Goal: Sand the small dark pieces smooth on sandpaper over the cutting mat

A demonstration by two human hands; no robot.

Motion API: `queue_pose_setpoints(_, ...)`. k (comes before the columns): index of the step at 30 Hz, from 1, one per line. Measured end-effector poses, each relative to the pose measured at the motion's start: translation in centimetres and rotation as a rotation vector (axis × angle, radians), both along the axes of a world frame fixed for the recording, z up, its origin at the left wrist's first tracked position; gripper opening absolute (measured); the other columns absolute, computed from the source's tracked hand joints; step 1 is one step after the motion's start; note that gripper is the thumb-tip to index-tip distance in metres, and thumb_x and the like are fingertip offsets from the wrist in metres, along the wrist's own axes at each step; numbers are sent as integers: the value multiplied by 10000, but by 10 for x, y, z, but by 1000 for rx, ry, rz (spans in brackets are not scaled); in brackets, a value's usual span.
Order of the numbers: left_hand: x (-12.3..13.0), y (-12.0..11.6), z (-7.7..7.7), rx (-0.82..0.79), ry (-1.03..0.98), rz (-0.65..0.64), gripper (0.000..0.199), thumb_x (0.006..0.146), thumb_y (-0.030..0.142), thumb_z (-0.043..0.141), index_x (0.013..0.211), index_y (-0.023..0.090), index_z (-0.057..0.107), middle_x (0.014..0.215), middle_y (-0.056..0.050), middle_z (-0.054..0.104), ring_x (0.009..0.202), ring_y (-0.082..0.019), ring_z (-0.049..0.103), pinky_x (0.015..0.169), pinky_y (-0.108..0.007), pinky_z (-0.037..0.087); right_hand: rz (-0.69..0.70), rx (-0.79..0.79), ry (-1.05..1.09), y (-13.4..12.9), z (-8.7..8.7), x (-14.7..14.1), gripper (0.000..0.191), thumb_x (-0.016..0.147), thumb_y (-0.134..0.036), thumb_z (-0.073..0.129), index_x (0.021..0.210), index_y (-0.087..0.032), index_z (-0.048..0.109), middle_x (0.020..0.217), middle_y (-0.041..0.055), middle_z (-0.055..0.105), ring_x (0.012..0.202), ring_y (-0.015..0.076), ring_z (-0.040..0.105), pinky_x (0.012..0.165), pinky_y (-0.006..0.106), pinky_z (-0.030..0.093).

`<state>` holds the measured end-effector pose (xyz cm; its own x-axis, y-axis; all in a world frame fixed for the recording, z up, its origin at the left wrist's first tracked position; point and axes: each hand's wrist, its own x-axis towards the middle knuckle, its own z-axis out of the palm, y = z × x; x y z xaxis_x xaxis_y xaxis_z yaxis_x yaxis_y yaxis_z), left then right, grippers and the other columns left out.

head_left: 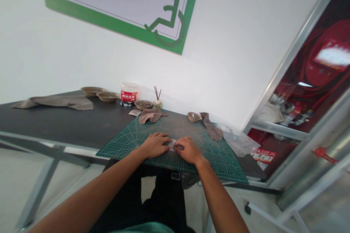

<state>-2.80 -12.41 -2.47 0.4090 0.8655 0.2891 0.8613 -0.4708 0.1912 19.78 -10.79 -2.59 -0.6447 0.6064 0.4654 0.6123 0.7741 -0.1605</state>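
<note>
A small whitish, see-through packet (172, 145) lies on the green cutting mat (131, 138), between my two hands. My left hand (156, 145) rests on the mat with its fingertips and thumb at the packet's left edge, closed on it. From the other side my right hand (188, 149) has its fingers curled and pinches the packet's right edge. Fingers cover part of the packet, and what it contains is too small to make out. Beyond the hands, a crumpled brown cloth (150, 115) lies at the mat's back left edge.
Shallow brown bowls (108, 97) stand along the back, beside a red-labelled jar (129, 94) and a reed diffuser (158, 102). Another bowl (194, 117), a brown cloth (212, 127) and clear plastic bags (237, 140) lie right. A long cloth (60, 102) is far left.
</note>
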Motion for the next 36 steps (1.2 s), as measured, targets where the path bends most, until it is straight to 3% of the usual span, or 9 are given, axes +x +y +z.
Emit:
queue_pose_setpoints(5, 1, -1, 0, -9, 7, 5, 395, 950, 382, 616, 1303, 211, 579, 1437, -104, 502, 1322, -308, 465, 1103, -578, 373, -77, 14, 30, 7, 0, 1, 217, 990, -340, 595, 1086, -156, 657, 1143, 77, 659, 1059, 224, 631, 957, 458, 511)
queue_pose_setpoints(10, 1, -2, 0, -7, 20, 3, 394, 949, 379, 619, 1302, 208, 578, 1433, -106, 505, 1312, -305, 478, 1094, -573, 390, 21, -17, 1, 7, -1, 1, 220, 977, -352, 618, 1053, -152, 669, 1101, 65, 678, 1020, 212, 648, 963, 458, 509)
queue_pose_setpoints(16, 2, -2, 0, 6, 26, 3, 391, 952, 371, 618, 1305, 207, 574, 1432, -108, 504, 1301, -302, 489, 1087, -569, 404, -56, -21, 36, 8, -1, 2, 216, 990, -344, 595, 1068, -154, 664, 1125, 75, 669, 1055, 222, 636, 966, 461, 506)
queue_pose_setpoints(22, 2, -2, 1, -5, 28, -2, 388, 952, 376, 617, 1298, 207, 579, 1425, -108, 510, 1297, -300, 494, 1083, -565, 410, 34, -57, -2, 1, 2, 3, 227, 973, -368, 623, 1007, -151, 681, 1061, 55, 694, 1025, 213, 651, 1006, 479, 472)
queue_pose_setpoints(28, 2, -1, 3, -27, 22, -5, 395, 953, 374, 616, 1309, 210, 573, 1442, -108, 496, 1315, -305, 476, 1096, -573, 391, -59, -45, 31, 8, 3, 1, 228, 990, -353, 595, 1082, -154, 659, 1136, 77, 664, 1053, 222, 635, 956, 457, 510)
queue_pose_setpoints(33, 2, -3, 5, -46, 9, -3, 404, 952, 383, 614, 1316, 212, 571, 1460, -107, 483, 1330, -308, 463, 1109, -579, 371, 18, -64, -11, 0, 5, 8, 229, 971, -358, 627, 1041, -144, 671, 1077, 61, 685, 1007, 212, 656, 961, 462, 509)
queue_pose_setpoints(36, 2, -2, 4, -48, 5, 1, 408, 952, 382, 615, 1319, 212, 568, 1462, -108, 480, 1333, -310, 460, 1110, -582, 370, -16, -66, 7, 2, 5, 4, 226, 981, -349, 613, 1068, -148, 665, 1112, 70, 675, 1037, 219, 646, 961, 463, 510)
